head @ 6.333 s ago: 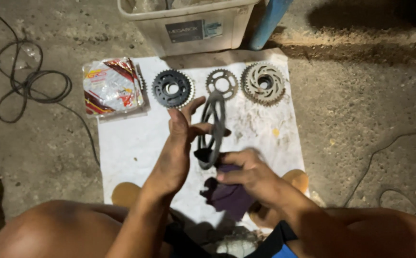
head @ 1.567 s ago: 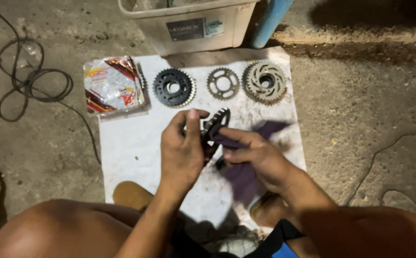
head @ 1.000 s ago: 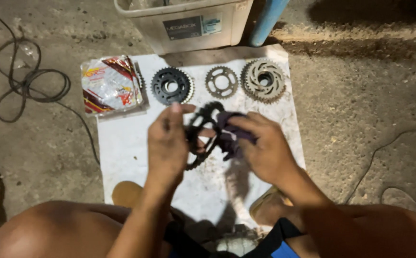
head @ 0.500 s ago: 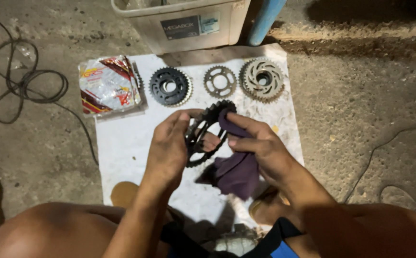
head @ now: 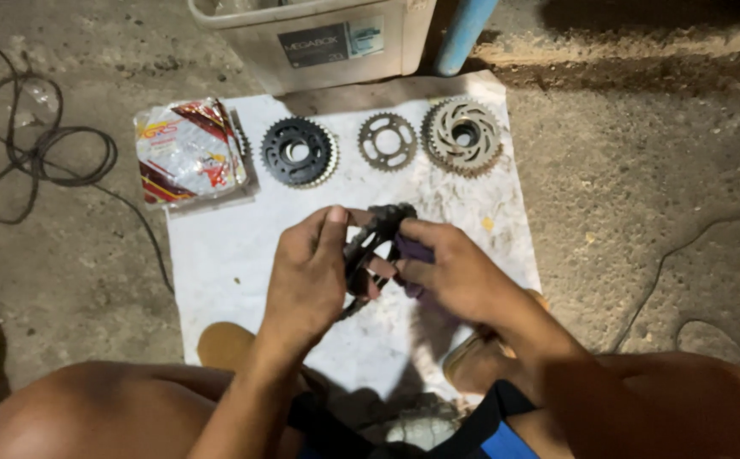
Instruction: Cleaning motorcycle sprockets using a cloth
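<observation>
My left hand [head: 306, 276] grips a dark toothed sprocket [head: 368, 242] and holds it on edge above a stained white sheet [head: 217, 272]. Against the sprocket's right side, my right hand [head: 455, 272] presses a purple rag [head: 412, 252]; most of the rag is hidden under the fingers. Both hands meet over the middle of the sheet.
On the sheet's far edge lie a black sprocket [head: 298, 152], a small grey sprocket [head: 388, 142] and a stack of silver sprockets [head: 462, 135]. A plastic-wrapped sprocket pack [head: 189, 153] lies at the left. A white plastic bin [head: 319, 38], a blue pipe [head: 463, 34] and a black cable [head: 42, 157] border the area.
The sprocket has been turned between my hands. The purple rag, which hung loose below my right hand, is now bunched under its fingers against the sprocket.
</observation>
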